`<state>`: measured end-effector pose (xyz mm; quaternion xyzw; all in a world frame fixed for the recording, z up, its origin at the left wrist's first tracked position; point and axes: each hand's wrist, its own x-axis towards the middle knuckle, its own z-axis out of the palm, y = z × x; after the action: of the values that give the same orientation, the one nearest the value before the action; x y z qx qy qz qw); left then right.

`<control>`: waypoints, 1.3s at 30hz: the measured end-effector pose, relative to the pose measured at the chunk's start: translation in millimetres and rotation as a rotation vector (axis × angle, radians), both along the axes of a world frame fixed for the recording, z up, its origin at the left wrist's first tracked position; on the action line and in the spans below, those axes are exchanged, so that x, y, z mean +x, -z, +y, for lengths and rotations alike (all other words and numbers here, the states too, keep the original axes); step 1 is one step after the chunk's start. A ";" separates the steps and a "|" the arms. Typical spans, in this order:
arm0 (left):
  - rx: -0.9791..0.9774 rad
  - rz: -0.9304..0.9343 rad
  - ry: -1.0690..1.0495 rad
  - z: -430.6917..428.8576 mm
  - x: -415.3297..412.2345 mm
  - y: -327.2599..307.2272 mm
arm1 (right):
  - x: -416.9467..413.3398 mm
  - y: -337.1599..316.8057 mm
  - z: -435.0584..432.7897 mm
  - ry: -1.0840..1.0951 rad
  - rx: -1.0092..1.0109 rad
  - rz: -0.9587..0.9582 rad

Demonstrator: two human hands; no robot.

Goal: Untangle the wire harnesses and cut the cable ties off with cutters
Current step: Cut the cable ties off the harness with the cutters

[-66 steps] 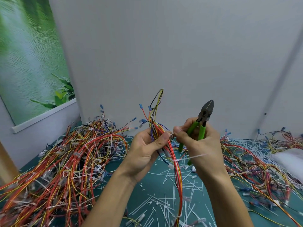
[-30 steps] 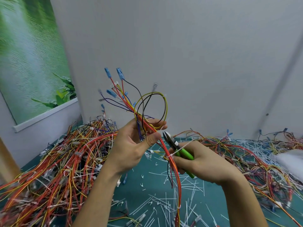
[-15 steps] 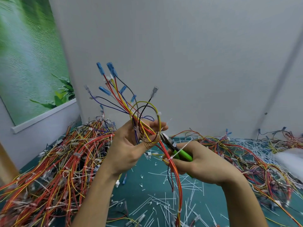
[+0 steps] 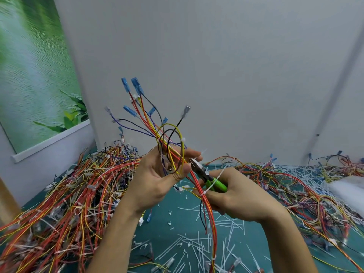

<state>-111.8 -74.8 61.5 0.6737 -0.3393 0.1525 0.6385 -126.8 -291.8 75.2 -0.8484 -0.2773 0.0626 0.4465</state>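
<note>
My left hand (image 4: 157,180) grips a wire harness (image 4: 206,209) of red, orange and yellow wires, thumb pressing a small yellow-and-black loop against the fingers. Its upper ends fan out into blue terminals (image 4: 136,85). A white cable tie (image 4: 183,139) sits on the loop. My right hand (image 4: 234,196) holds green-handled cutters (image 4: 208,177), whose dark jaws point up-left at the wires right beside my left thumb. Another white cable tie (image 4: 213,184) wraps the bundle near the cutter handles, its tail sticking up-right.
A big heap of tangled harnesses (image 4: 65,200) covers the left of the teal table (image 4: 167,203). More harnesses (image 4: 295,184) lie at the right. Cut white tie pieces (image 4: 197,251) litter the table's front. A grey wall stands close behind.
The cutters came down from pointing upward to the bundle at my left thumb. My left hand raised and turned the harness, so the blue terminals fanned out above.
</note>
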 end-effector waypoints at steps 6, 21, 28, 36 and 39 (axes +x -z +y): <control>0.018 -0.004 0.013 -1.7 -0.2 0.5 | -3.1 -1.4 1.8 0.033 -0.020 0.004; 0.093 0.016 -0.020 -3.5 -3.0 -0.3 | -8.8 -4.9 0.5 0.027 -0.073 -0.024; 0.038 0.063 -0.093 -5.5 -3.6 1.6 | -12.6 -5.6 0.6 0.063 -0.078 -0.010; 0.156 0.013 -0.201 -2.6 -4.1 2.7 | -15.9 -9.0 0.7 0.041 -0.099 -0.027; 0.215 -0.017 -0.234 -0.7 -3.7 2.8 | -16.2 -9.6 2.6 0.033 -0.082 -0.011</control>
<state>-115.5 -75.5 58.7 0.7717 -0.2784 0.1943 0.5378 -143.0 -289.2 84.8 -0.8707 -0.2631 0.0619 0.4108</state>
